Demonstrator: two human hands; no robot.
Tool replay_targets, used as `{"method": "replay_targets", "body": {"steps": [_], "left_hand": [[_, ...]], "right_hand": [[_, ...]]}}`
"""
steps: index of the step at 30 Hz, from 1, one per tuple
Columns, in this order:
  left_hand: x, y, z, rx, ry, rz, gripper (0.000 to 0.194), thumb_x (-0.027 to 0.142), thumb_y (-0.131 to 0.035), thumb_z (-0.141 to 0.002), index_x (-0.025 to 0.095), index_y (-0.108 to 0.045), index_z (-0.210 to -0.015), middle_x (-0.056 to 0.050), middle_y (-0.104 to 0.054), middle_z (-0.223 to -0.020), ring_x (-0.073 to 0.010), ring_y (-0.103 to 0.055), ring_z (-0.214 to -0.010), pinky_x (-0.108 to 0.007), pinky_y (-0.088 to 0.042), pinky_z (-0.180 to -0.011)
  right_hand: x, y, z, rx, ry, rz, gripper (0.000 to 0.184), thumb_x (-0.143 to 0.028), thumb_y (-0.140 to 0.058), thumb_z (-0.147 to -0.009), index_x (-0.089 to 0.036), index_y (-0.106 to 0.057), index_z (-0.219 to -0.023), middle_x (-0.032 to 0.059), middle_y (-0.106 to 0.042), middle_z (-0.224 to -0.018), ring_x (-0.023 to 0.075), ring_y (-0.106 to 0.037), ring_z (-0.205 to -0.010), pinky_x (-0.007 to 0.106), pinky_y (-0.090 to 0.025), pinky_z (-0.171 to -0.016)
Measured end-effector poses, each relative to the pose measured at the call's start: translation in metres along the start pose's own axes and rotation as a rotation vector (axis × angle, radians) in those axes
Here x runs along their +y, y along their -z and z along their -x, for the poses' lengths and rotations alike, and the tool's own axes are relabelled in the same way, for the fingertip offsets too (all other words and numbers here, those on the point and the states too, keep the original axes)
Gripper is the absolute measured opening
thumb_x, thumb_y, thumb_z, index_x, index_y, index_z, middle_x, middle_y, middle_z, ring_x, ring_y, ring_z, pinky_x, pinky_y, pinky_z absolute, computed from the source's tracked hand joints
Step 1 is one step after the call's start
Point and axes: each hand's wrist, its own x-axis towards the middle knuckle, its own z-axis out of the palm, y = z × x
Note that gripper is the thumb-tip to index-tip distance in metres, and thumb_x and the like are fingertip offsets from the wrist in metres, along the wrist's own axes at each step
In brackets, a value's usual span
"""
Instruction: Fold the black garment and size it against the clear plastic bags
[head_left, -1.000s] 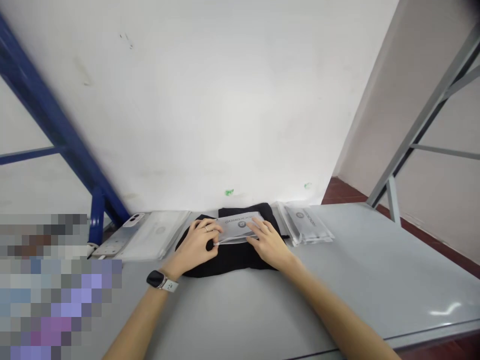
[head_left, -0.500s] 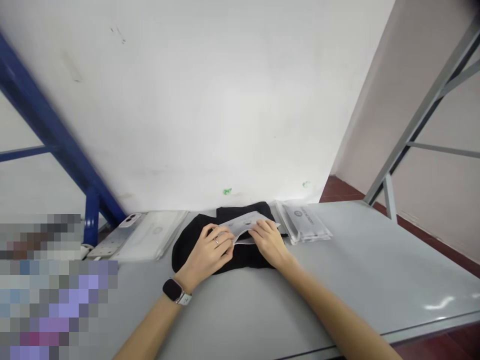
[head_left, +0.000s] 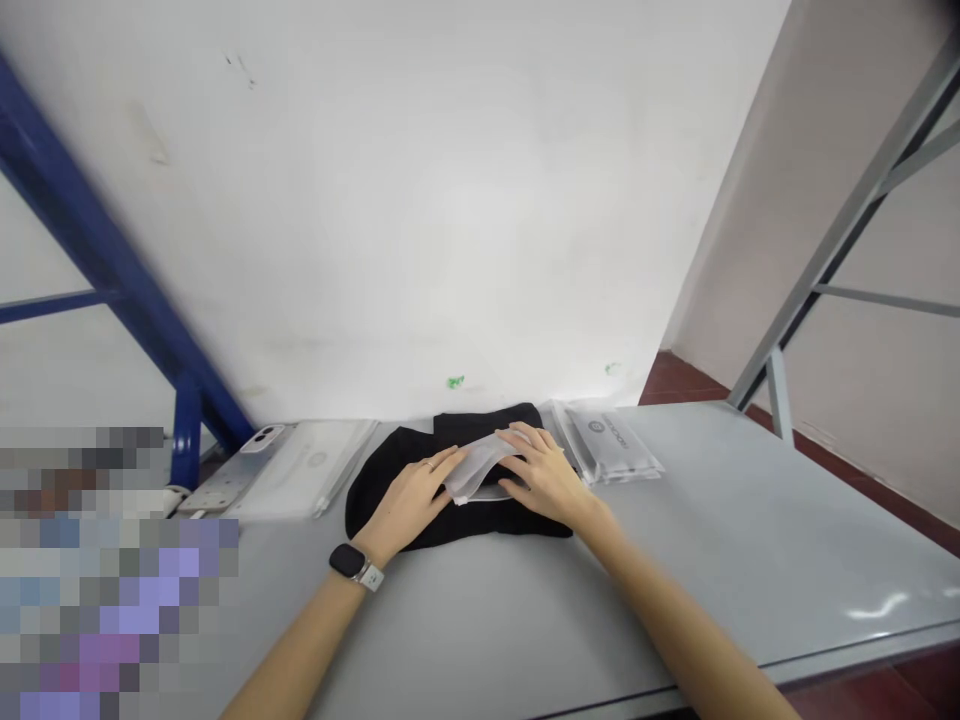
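Standing by the table, watching two bare hands at a translucent pouch. The pouch lies between them, on a spread of black cloth.

Left hand: fingers stretched and close together, tips on the pouch's near-side corner and left part. Probably steadying it. Thumb mostly hidden; cannot tell whether it pinches.

Right hand: fingers fanned over the pouch's right part, thumb side toward the wearer. The film bulges between the hands, presumably because it is thin and pushed from both sides. Whether any finger grips the film, cannot tell.

Pale edge strip of the pouch faces the wearer, perhaps for easy reach. The cloth runs under both hands; likely a soft bed that slips less than the glossy tabletop.

Just beyond the right hand, to its right: printed pouches, piled within easy reach. Well left of the left hand: larger clear bags, apparently set aside to leave working room. Watch on the left wrist.
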Motion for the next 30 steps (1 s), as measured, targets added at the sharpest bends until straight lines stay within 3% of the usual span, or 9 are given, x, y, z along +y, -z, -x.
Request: {"method": "replay_targets", "body": {"steps": [3,5,11,15,18,21,24,27,30], "left_hand": [[-0.002,-0.002,0.001,-0.033,0.039,0.009,0.050,0.023,-0.045,-0.092,0.027,-0.038,-0.142,-0.007,-0.055,-0.137,-0.0221,-0.055,-0.119,-0.037,-0.047,-0.092],[-0.001,-0.003,0.001,-0.039,0.027,-0.012,0.046,0.025,-0.047,-0.093,0.026,-0.043,-0.139,-0.006,-0.058,-0.133,-0.0224,-0.056,-0.116,-0.037,-0.047,-0.091],[0.003,-0.005,-0.002,-0.019,-0.005,-0.056,0.041,0.031,-0.050,-0.092,0.027,-0.050,-0.133,-0.007,-0.063,-0.125,-0.0223,-0.059,-0.107,-0.035,-0.047,-0.086],[0.004,0.000,-0.002,0.004,0.020,-0.026,0.051,0.024,-0.055,-0.088,0.028,-0.044,-0.138,-0.008,-0.057,-0.133,-0.0246,-0.055,-0.117,-0.039,-0.048,-0.090],[0.004,0.006,-0.001,0.016,-0.013,0.088,0.061,0.012,-0.047,-0.087,0.031,-0.035,-0.144,-0.005,-0.050,-0.143,-0.0209,-0.050,-0.127,-0.039,-0.046,-0.100],[-0.002,0.013,0.002,-0.008,-0.043,0.171,0.073,0.000,-0.035,-0.081,0.034,-0.033,-0.145,0.001,-0.053,-0.140,-0.0158,-0.056,-0.121,-0.034,-0.048,-0.100],[-0.016,0.024,0.005,0.028,0.000,0.093,0.080,-0.006,-0.030,-0.072,0.032,-0.039,-0.143,0.002,-0.062,-0.130,-0.0165,-0.063,-0.110,-0.032,-0.053,-0.093],[-0.038,0.041,0.013,0.126,0.070,-0.030,0.082,-0.006,-0.032,-0.068,0.030,-0.043,-0.141,0.002,-0.063,-0.128,-0.0189,-0.065,-0.107,-0.031,-0.054,-0.091],[-0.064,0.062,0.027,0.269,0.197,-0.195,0.080,-0.006,-0.035,-0.067,0.027,-0.046,-0.139,0.000,-0.062,-0.130,-0.0208,-0.066,-0.103,-0.032,-0.053,-0.090]], "right_hand": [[0.001,0.002,0.000,-0.093,0.002,0.031,0.023,-0.020,-0.067,-0.076,-0.016,-0.065,-0.099,0.0158,-0.038,-0.147,0.0382,-0.023,-0.138,0.054,-0.036,-0.102],[0.002,-0.005,0.002,-0.108,-0.018,0.066,0.027,-0.014,-0.068,-0.071,-0.014,-0.065,-0.097,0.0185,-0.035,-0.148,0.0391,-0.020,-0.140,0.055,-0.035,-0.102],[0.008,-0.037,0.005,-0.063,-0.099,0.063,0.016,-0.010,-0.065,-0.073,-0.016,-0.070,-0.087,0.0145,-0.053,-0.133,0.0377,-0.031,-0.134,0.052,-0.037,-0.098],[0.007,-0.041,0.003,0.011,-0.140,-0.012,0.018,-0.011,-0.059,-0.083,-0.022,-0.072,-0.086,0.0064,-0.066,-0.112,0.0314,-0.044,-0.122,0.047,-0.040,-0.093],[0.003,-0.031,0.000,0.067,-0.137,-0.155,0.024,-0.011,-0.053,-0.088,-0.025,-0.071,-0.094,0.0042,-0.066,-0.115,0.0268,-0.050,-0.114,0.044,-0.042,-0.090],[0.000,-0.015,-0.003,0.083,-0.142,-0.275,0.030,-0.008,-0.049,-0.087,-0.026,-0.071,-0.097,0.0045,-0.060,-0.127,0.0254,-0.050,-0.114,0.044,-0.043,-0.091],[0.003,0.000,-0.006,0.108,-0.221,-0.411,0.037,-0.005,-0.047,-0.085,-0.028,-0.072,-0.099,0.0039,-0.055,-0.131,0.0249,-0.047,-0.121,0.045,-0.043,-0.096],[0.011,0.007,-0.006,0.161,-0.343,-0.697,0.034,-0.009,-0.044,-0.088,-0.025,-0.070,-0.102,0.0064,-0.052,-0.132,0.0239,-0.047,-0.124,0.040,-0.043,-0.101],[0.020,0.005,-0.005,0.220,-0.474,-0.986,0.032,-0.017,-0.038,-0.094,-0.020,-0.067,-0.107,0.0101,-0.053,-0.132,0.0232,-0.054,-0.117,0.034,-0.049,-0.093]]}}
